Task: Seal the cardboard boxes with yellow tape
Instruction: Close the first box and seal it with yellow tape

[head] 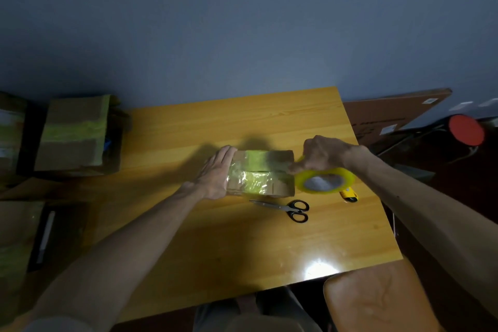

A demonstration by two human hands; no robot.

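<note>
A small cardboard box (pixel 280 160) lies in the middle of the wooden table (pixel 242 245), with shiny yellow tape (pixel 253 180) across its top. My left hand (pixel 217 172) lies flat with straight fingers against the box's left end. My right hand (pixel 324 153) grips the yellow tape roll (pixel 324 180) just right of the box, and the strip runs from the roll onto the box top. Part of the roll is hidden under my fingers.
Black-handled scissors (pixel 287 209) lie just in front of the box. A yellow utility knife (pixel 349 194) sits under the roll's right side. A taped box (pixel 72 135) stands off the table's left, more boxes lower left, a chair (pixel 377 302) at the near right.
</note>
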